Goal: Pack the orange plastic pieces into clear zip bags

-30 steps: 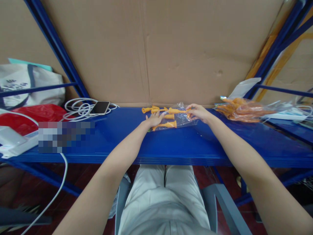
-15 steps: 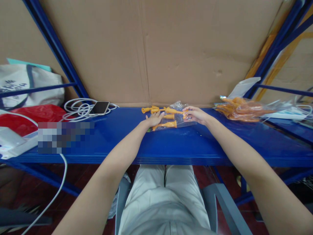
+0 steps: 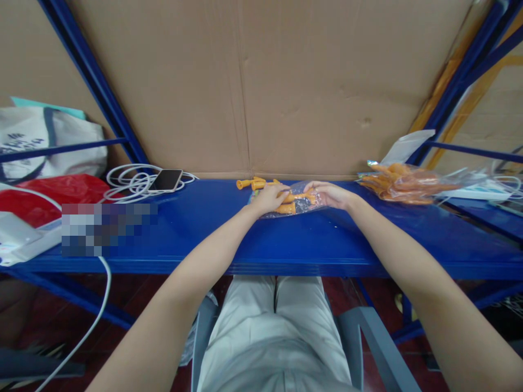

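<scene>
A clear plastic bag (image 3: 303,206) with orange plastic pieces in it lies on the blue tabletop, between my two hands. My left hand (image 3: 268,199) is closed over the bag's left part, its fingers pointing right. At the right end, my right hand (image 3: 330,195) grips the bag with bent fingers, beside an orange plastic piece (image 3: 312,197) that shows through the film. Loose orange pieces (image 3: 258,183) with flared ends lie just behind my left hand. The fingertips of both hands are partly hidden.
A larger bag of orange pieces (image 3: 402,182) sits at the right. On the left are a phone (image 3: 166,181), a coiled white cable (image 3: 129,182), a red bag (image 3: 77,193) and a power strip (image 3: 36,239). Cardboard (image 3: 286,87) stands behind the blue tabletop (image 3: 196,228).
My left hand has moved right and closed over the bag. The orange pieces in front have shifted right and bunched together. My right hand stays at the bag's right end.
</scene>
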A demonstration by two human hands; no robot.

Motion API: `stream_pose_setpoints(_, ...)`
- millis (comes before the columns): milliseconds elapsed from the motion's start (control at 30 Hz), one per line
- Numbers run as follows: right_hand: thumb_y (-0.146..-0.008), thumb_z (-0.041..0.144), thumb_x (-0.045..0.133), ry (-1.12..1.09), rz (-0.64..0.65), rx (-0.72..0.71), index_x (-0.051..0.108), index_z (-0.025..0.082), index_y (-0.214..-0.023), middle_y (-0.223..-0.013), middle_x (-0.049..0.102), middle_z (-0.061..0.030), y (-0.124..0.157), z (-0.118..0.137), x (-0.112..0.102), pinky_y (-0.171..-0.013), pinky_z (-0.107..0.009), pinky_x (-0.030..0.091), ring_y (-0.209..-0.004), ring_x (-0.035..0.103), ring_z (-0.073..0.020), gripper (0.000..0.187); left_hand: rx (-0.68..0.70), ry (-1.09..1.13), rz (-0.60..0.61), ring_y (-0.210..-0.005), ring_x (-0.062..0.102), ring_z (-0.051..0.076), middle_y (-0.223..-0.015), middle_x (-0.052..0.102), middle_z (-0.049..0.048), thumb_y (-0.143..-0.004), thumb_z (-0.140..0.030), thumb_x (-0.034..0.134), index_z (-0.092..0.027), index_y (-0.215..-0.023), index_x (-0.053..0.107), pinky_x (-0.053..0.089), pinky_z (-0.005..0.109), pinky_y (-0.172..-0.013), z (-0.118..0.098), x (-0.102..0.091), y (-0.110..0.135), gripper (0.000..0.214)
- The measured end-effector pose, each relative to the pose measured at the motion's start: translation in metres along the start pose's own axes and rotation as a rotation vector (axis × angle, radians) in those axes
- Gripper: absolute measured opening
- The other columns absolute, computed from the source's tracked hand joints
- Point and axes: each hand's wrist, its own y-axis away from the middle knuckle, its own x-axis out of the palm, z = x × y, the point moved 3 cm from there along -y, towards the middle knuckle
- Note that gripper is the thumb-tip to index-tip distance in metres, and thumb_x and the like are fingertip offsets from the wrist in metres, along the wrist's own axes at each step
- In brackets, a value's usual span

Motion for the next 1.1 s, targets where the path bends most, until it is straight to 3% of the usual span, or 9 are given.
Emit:
stream_pose_setpoints(233,-0.071,0.010,0.073,0.033,0.135,-0.065,0.065,0.019,-0.093,-0.096,0.069,-0.0021,-0.006,-0.008,0.010,-0.068,-0.023,0.056,-0.076,0.065,-0.0106,0.025,-0.007,0.065,-0.106,-0.098,0.068,0.022,-0.103,0.076,0.0052,-0.090,-0.019,0.046,-0.018,-0.094,0.073,0.051,0.036,-0.094,0.001,0.000,-0.003,0.027)
stream_pose_setpoints(333,-0.070,0.008,0.073,0.007,0.138,-0.102,0.067,0.020,-0.096,-0.105,0.069,-0.0035,-0.010,-0.010,0.011,-0.071,-0.024,0.057,-0.081,0.065,-0.0117,0.029,-0.013,0.124,-0.198,-0.092,0.068,0.021,-0.095,0.075,0.0059,-0.089,-0.017,0.047,-0.017,-0.087,0.069,0.052,0.035,-0.089,0.007,0.001,-0.006,0.022)
stream_pose_setpoints(433,-0.070,0.004,0.069,-0.007,0.079,-0.110,0.068,0.021,-0.094,-0.099,0.071,-0.0034,-0.012,-0.010,0.011,-0.069,-0.023,0.056,-0.080,0.066,-0.0120,0.030,-0.017,0.170,-0.243,-0.090,0.067,0.021,-0.092,0.073,0.0057,-0.090,-0.019,0.047,-0.018,-0.086,0.064,0.051,0.035,-0.089,0.012,0.002,-0.007,0.018)
stream_pose_setpoints(533,-0.071,0.002,0.065,-0.020,-0.036,-0.123,0.068,0.020,-0.091,-0.083,0.070,-0.0013,-0.013,-0.008,0.010,-0.063,-0.021,0.053,-0.068,0.063,-0.0101,0.027,-0.078,0.210,-0.287,-0.100,0.065,0.021,-0.103,0.072,0.0075,-0.093,-0.022,0.043,-0.019,-0.098,0.061,0.049,0.037,-0.096,0.019,0.002,-0.007,0.019)
stream_pose_setpoints(633,-0.073,0.003,0.063,-0.048,-0.149,-0.169,0.066,0.020,-0.086,-0.075,0.067,0.0011,-0.015,-0.006,0.008,-0.061,-0.020,0.051,-0.061,0.060,-0.0088,0.021,-0.228,0.236,-0.332,-0.121,0.058,0.023,-0.126,0.065,0.0125,-0.097,-0.030,0.038,-0.017,-0.119,0.056,0.041,0.040,-0.107,0.027,0.005,-0.007,0.031)
stream_pose_setpoints(800,-0.072,0.003,0.061,-0.027,-0.287,-0.223,0.061,0.019,-0.081,-0.067,0.064,0.0037,-0.021,-0.008,0.006,-0.057,-0.019,0.047,-0.054,0.056,-0.0076,0.019,-0.480,0.227,-0.276,-0.144,0.035,0.027,-0.152,0.044,0.0168,-0.099,-0.041,0.031,-0.014,-0.141,0.041,0.024,0.041,-0.119,0.030,0.015,-0.005,0.051)
stream_pose_setpoints(967,-0.073,0.015,0.066,0.177,-0.326,-0.389,0.059,0.020,-0.085,-0.068,0.064,0.0032,-0.030,-0.011,0.002,-0.058,-0.022,0.048,-0.057,0.056,-0.0101,0.015,-0.525,0.256,-0.221,-0.149,0.027,0.024,-0.158,0.035,0.0162,-0.099,-0.045,0.024,-0.012,-0.148,0.033,0.019,0.036,-0.121,0.027,0.016,-0.004,0.059)
stream_pose_setpoints(1100,-0.075,0.024,0.067,0.442,-0.359,-0.574,0.060,0.019,-0.087,-0.082,0.068,-0.0011,-0.034,-0.009,-0.003,-0.070,-0.029,0.052,-0.072,0.062,-0.0152,0.015,-0.520,0.262,-0.205,-0.149,0.028,0.024,-0.158,0.036,0.0149,-0.099,-0.049,0.022,-0.014,-0.148,0.033,0.020,0.037,-0.121,0.028,0.016,-0.005,0.061)
